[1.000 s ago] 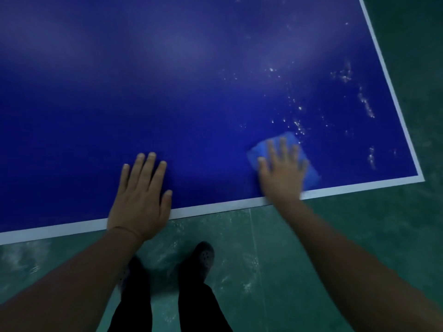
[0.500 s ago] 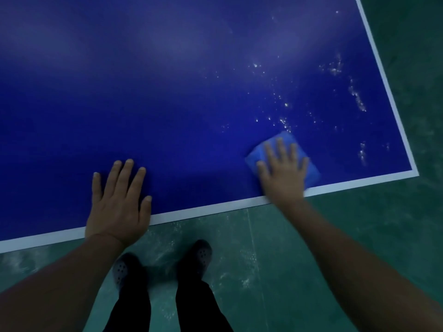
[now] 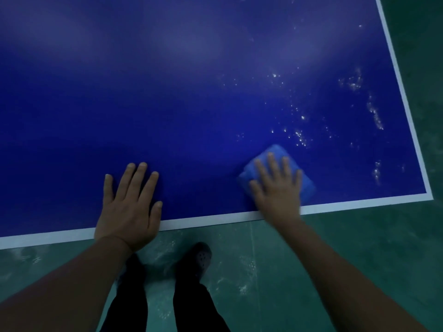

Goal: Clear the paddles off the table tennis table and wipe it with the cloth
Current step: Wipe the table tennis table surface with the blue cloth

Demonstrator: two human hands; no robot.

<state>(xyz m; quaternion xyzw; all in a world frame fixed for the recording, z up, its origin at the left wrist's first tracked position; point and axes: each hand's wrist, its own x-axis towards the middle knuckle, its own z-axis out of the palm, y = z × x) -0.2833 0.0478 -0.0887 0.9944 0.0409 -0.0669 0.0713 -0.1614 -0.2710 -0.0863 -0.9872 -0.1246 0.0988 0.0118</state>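
Blue and soft-looking, a folded rectangular cloth pad (image 3: 285, 164) lies flat on the table tennis table, near its front right corner and just inside the white border line. It is a lighter blue than the tabletop, and its edges look slightly blurred. The spread fingers (image 3: 272, 164) of the right hand (image 3: 278, 188) lie straight on top of it, pressing it down rather than curling round it; the heel of the palm reaches back over the white line at the table's near edge.

The dark blue table tennis table (image 3: 191, 104) fills most of the view, smooth and faintly glossy, with pale patches of reflected light across its far part. A narrow white stripe runs along its near and right edges. Whitish specks and smears (image 3: 299, 135) are scattered over the surface beyond and to the right of the cloth. Below the table's edge is a green floor (image 3: 359, 248) with pale scuff marks.

The left hand (image 3: 129, 207) rests flat on the table, well apart from the cloth, fingers straight and close together, thumb out to the side, holding nothing. Its wrist crosses the white edge line. Both bare forearms reach in from the bottom corners of the view. Between them stand dark trouser legs and a dark perforated clog-style shoe (image 3: 201, 257).
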